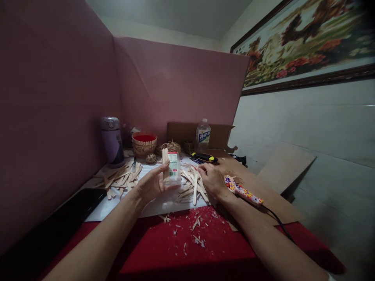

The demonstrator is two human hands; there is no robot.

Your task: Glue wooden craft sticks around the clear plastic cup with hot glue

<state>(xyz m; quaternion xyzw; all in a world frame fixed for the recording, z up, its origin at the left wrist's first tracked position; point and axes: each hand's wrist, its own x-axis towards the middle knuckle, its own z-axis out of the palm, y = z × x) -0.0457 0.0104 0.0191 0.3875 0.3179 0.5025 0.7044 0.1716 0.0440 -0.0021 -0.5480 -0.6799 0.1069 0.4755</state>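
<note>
My left hand (152,181) is closed around a clear plastic container (178,177) with a green, white and red label. Two wooden craft sticks (165,160) stand upright against the container's left side, under my thumb. My right hand (211,178) is over the right-hand pile of craft sticks (195,189), its fingers curled together at the pile's edge. What its fingertips hold, if anything, is hidden. Just right of that wrist lies a flower-patterned glue gun (243,190) with a black cord.
More craft sticks (124,177) lie loose on the left, by a purple flask (112,142). Behind are a stick-sided basket (144,143), twine (171,146), a bottle (203,134) and a black-yellow cutter (205,157). Wood scraps (197,223) litter the red cloth (164,249).
</note>
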